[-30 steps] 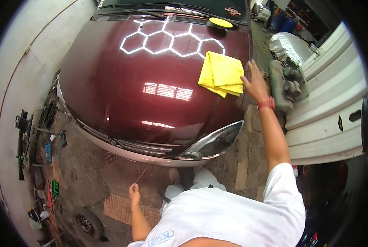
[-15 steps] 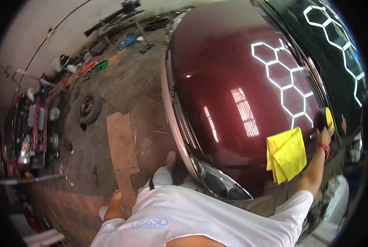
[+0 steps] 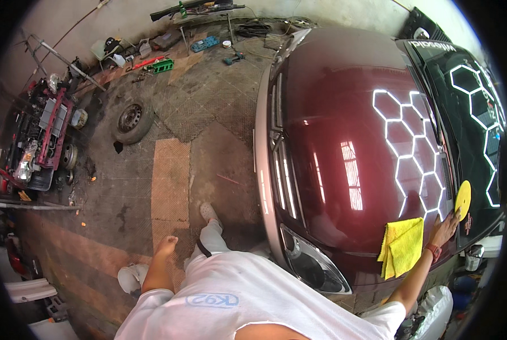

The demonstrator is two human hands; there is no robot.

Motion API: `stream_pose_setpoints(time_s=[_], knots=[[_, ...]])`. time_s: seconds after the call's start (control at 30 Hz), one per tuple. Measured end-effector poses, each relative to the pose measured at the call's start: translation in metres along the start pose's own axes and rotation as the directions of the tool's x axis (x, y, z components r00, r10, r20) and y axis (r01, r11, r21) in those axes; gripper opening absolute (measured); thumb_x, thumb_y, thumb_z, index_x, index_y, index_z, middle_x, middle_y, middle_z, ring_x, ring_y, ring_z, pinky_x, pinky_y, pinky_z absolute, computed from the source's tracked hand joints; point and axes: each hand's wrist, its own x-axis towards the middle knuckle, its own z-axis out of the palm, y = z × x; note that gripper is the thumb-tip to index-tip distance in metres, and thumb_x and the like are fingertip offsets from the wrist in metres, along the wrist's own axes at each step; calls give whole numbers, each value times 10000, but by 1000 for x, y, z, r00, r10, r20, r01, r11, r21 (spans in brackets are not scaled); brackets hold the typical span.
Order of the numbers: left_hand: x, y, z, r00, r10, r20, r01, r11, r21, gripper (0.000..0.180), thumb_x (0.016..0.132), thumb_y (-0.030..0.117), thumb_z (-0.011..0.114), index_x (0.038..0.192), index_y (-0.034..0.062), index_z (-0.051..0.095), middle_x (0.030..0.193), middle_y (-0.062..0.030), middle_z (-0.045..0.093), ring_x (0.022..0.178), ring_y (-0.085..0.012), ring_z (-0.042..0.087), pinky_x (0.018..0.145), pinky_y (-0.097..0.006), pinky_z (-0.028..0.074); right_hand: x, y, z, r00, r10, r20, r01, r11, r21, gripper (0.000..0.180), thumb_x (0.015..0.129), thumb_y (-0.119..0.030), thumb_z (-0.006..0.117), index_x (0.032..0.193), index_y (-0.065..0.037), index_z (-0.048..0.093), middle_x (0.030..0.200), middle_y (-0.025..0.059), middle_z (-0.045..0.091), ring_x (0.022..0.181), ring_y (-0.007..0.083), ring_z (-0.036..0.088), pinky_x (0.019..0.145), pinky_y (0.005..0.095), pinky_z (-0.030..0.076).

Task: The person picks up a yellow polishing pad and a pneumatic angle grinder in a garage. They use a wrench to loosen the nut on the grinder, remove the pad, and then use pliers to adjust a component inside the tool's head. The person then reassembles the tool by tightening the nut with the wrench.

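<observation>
Head view over a workshop floor: a dark red car (image 3: 344,147) fills the frame ahead of and to the right of the person, its glossy bonnet mirroring hexagonal ceiling lights, and the view has swung since a second ago, when the car lay straight ahead. A folded yellow cloth (image 3: 402,245) lies on the bonnet just left of the right hand (image 3: 443,231), which has travelled past the cloth, where it rested a second ago, to reach a round yellow pad (image 3: 463,198) at the base of the windscreen; its fingers are spread, fingertips at the pad's lower edge, so work appears to be shifting from cloth to pad. Well apart, the left hand (image 3: 165,246) hangs loosely curled and holding nothing
</observation>
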Motion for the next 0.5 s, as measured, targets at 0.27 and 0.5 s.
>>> stream_pose_setpoints(time_s=[0.27,0.5], knots=[[201,28,-51,906,422,33,-405,887,-222,513,1006,408,660,1345,23,633,1343,-192,671,1253,-306,645,1052,-421,503,-2,-325,-268,943,39,-330,153,832,534,591,993,-249,699,1526,-76,510,1641,198,364,1531,385,315,1212,502,332],[161,237,-224,583,809,-72,-655,415,-631,584,1025,391,656,1470,40,513,1466,-185,571,1336,-302,578,1105,-421,474,-10,-614,-484,988,-89,-125,144,261,954,548,921,-108,748,1436,-8,587,1560,220,427,1494,364,374,1206,460,321]])
